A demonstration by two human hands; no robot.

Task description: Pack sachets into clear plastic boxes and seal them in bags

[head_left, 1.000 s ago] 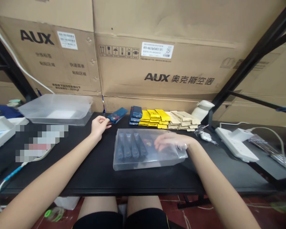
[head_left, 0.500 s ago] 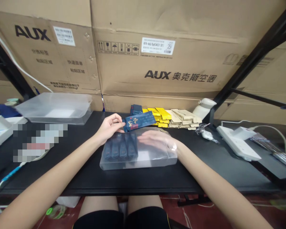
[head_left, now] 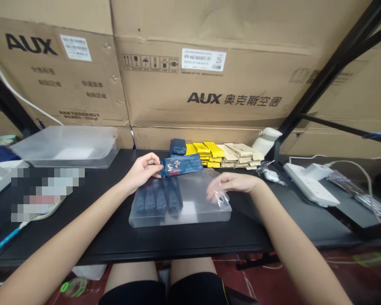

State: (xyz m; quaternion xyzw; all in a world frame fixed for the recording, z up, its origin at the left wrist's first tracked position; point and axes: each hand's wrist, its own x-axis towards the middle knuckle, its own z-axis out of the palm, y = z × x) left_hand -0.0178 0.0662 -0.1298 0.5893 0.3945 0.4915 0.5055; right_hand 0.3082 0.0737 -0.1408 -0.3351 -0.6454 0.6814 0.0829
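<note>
My left hand (head_left: pixel 146 170) pinches the left end of a dark blue packet (head_left: pixel 183 164) with gold characters, above the back edge of a clear plastic box. In the left half of that box (head_left: pixel 190 218), several dark blue packets (head_left: pixel 160 197) stand side by side. My right hand (head_left: pixel 230 184) is at the box's right end, its fingers closed around crumpled clear plastic film (head_left: pixel 221 199). Behind the box lie another dark blue packet stack (head_left: pixel 178 146), yellow packets (head_left: pixel 213 151) and cream packets (head_left: pixel 241 154).
Clear trays (head_left: pixel 66 146) are at the back left. A white jug (head_left: pixel 266 141), a small white item (head_left: pixel 273 176) and a power strip (head_left: pixel 311 184) lie to the right. Large cardboard boxes (head_left: pixel 158 101) rise behind the black table (head_left: pixel 114 241).
My right hand has drawn back from over the box to its right end, with film now bunched at the fingers. The camera view has shifted slightly. My left hand still holds the blue packet.
</note>
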